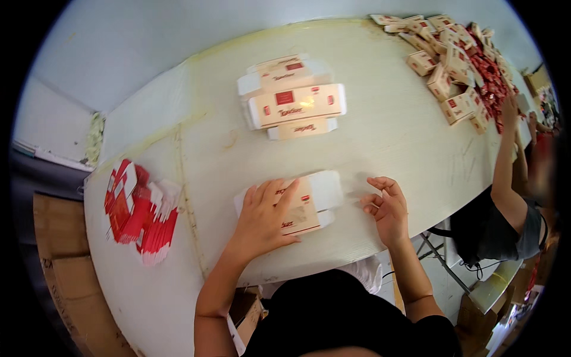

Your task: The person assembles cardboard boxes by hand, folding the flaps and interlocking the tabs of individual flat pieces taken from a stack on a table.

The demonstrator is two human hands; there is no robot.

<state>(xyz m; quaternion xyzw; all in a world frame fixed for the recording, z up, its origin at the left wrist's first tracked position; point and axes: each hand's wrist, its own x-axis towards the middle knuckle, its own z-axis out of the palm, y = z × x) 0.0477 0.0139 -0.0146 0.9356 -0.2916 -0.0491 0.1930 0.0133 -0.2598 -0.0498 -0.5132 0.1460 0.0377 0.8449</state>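
A cream folding carton (303,209) with red print lies on the table in front of me, its white end flaps sticking out to the right. My left hand (263,215) rests across its left part, palm down with the fingers spread. Just right of the carton, my right hand (386,209) hovers with its fingers loosely curled and apart, holding nothing. Farther back lies a stack of flat, unfolded cartons (297,106) of the same cream and red kind.
At the left lies a heap of red and white folded card pieces (140,208). Assembled cartons (458,65) pile up at the far right beside small red packets (491,80), where another person's arm (505,140) reaches in. Brown cardboard boxes (65,250) stand past the table's left edge.
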